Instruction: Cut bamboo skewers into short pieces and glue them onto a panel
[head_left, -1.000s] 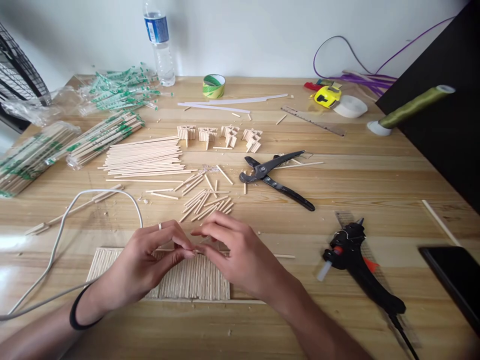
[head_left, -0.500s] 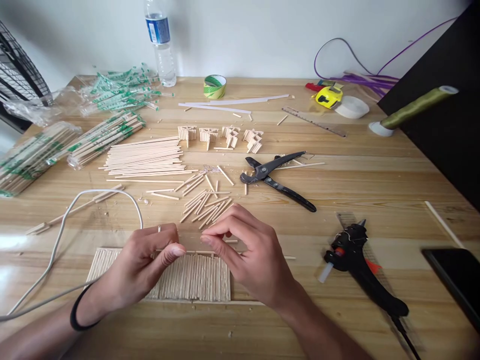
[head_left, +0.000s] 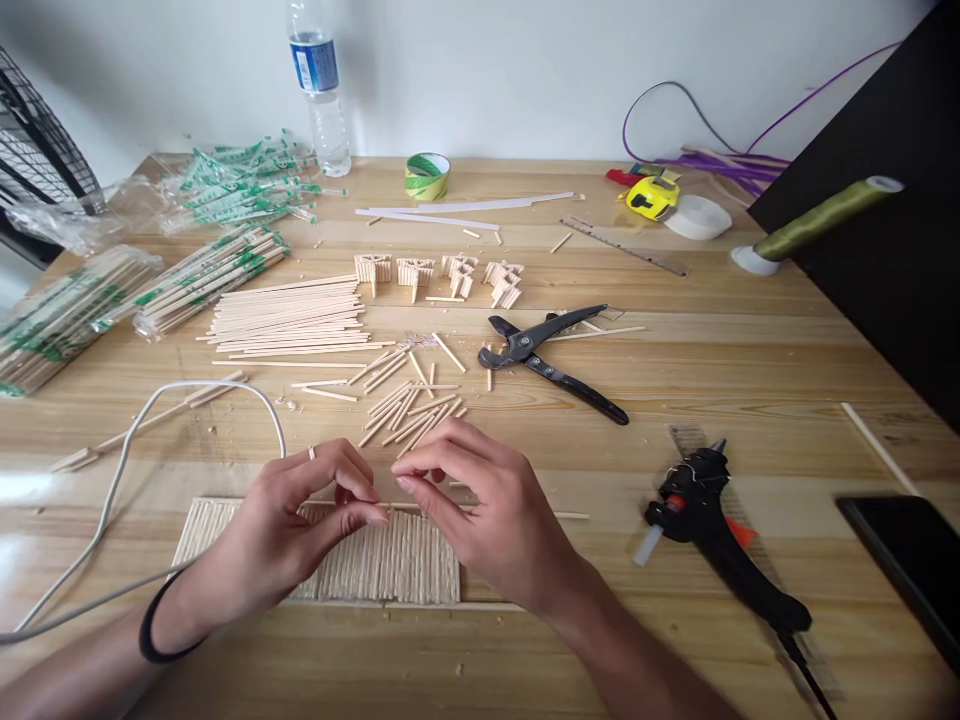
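Note:
My left hand (head_left: pixel 311 515) hovers over a flat panel of wooden sticks (head_left: pixel 382 560) laid side by side, its thumb and fingertips brought together in a pinch. Facing it, my right hand (head_left: pixel 476 500) is also pinched, above the panel's far right part. Whatever lies between either hand's fingertips is too small to make out. The two sets of fingertips are a short gap apart. Just beyond them is a loose pile of short cut sticks (head_left: pixel 412 410). Both hands cover parts of the panel.
Right of my hands lies a black glue gun (head_left: pixel 705 520), with a phone (head_left: pixel 900 550) farther right. Black-handled cutters (head_left: pixel 536 350) rest beyond the hands. Long sticks (head_left: pixel 289 315), small stick assemblies (head_left: pixel 415 275) and a bottle (head_left: pixel 319 100) stand farther back. A white cable (head_left: pixel 124 470) loops at left.
My left hand has turned slightly, its index finger now reaching out towards the thumb tip. Both hands' fingertips have shifted slightly.

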